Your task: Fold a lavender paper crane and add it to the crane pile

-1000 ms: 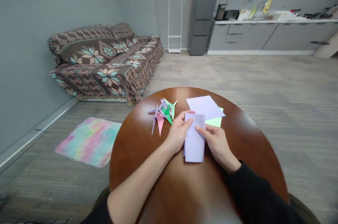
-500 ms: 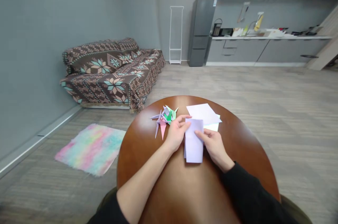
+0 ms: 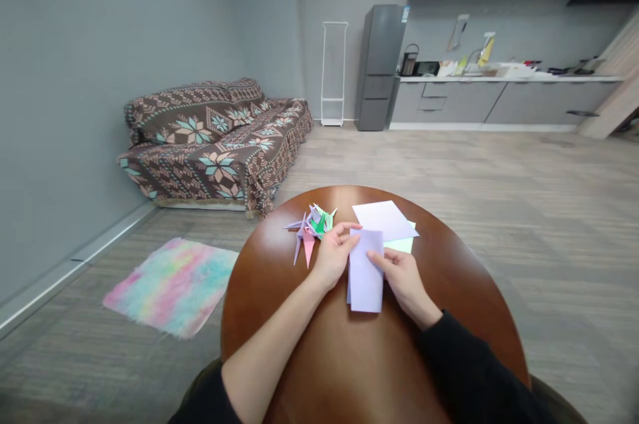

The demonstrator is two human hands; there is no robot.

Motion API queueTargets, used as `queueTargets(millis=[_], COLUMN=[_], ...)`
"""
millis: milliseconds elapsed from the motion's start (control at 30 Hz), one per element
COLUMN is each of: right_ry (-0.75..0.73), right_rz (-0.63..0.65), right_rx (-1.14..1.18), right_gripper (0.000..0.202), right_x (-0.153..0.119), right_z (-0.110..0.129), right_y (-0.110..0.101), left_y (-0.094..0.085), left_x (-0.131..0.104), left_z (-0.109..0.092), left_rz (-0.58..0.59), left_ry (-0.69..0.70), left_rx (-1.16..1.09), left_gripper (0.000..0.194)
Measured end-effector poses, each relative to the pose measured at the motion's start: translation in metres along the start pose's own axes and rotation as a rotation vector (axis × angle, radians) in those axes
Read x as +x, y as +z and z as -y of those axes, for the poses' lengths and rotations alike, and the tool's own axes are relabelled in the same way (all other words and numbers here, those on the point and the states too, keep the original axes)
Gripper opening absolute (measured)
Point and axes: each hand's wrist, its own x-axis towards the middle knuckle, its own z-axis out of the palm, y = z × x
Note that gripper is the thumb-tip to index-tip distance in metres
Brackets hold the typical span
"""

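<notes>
A lavender sheet of paper, folded into a tall narrow rectangle, is held between my two hands above the table. My left hand pinches its upper left edge, thumb in front. At the right edge, my right hand grips the paper with the thumb pressed on its face and the fingers behind, partly hidden. A back layer of the paper shows slightly along the lower left side. Just left of my left hand lies a cluster of folded paper cranes in purple, pink and green.
Flat lavender sheets lie over pale green paper at the far side of the round brown table. Beyond it stand a covered sofa, a fluffy rug, a grey fridge and a kitchen counter.
The head view has tilted up slightly, so everything sits a little lower. Both hands keep the same grip on the folded paper, with hardly any movement.
</notes>
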Motion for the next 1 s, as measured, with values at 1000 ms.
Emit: queueTargets(millis=[1000], right_ry=[-0.040], right_rz=[0.006], right_rx=[-0.020], right_gripper=[0.042], right_x=[-0.005], right_z=[0.009], right_y=[-0.002], left_y=[0.005], left_x=[-0.004], left_z=[-0.011], left_rz=[0.032], left_ry=[0.004], left_rx=[-0.041], left_gripper=[0.036])
